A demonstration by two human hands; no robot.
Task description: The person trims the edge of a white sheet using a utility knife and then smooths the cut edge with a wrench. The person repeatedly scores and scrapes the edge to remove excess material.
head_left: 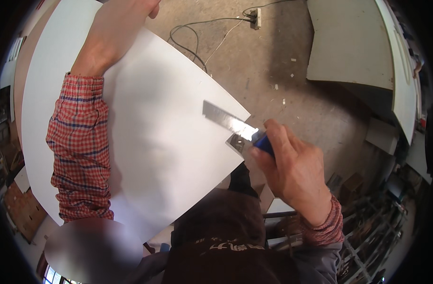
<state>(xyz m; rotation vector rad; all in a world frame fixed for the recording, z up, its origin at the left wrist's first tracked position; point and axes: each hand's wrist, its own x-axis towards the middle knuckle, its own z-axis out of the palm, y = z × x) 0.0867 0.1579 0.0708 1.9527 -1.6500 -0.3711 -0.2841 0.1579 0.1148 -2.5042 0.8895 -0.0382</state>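
A large white panel spans the left and middle, with a small rectangular notch cut into its right edge. My right hand is closed round the blue handle of a tool with a long, flat, shiny metal blade. This blade hangs over the panel beside the notch, pointing to the far left; whether it touches the surface I cannot tell. At the far left, my left hand rests at the panel's upper edge. The picture's top rim cuts off most of its fingers, and only a fingertip shows.
On the concrete floor beyond the panel, a dark cable runs to a power strip. Small white scraps lie scattered there. Another pale board stands at the far right. Metal racks are at the near right.
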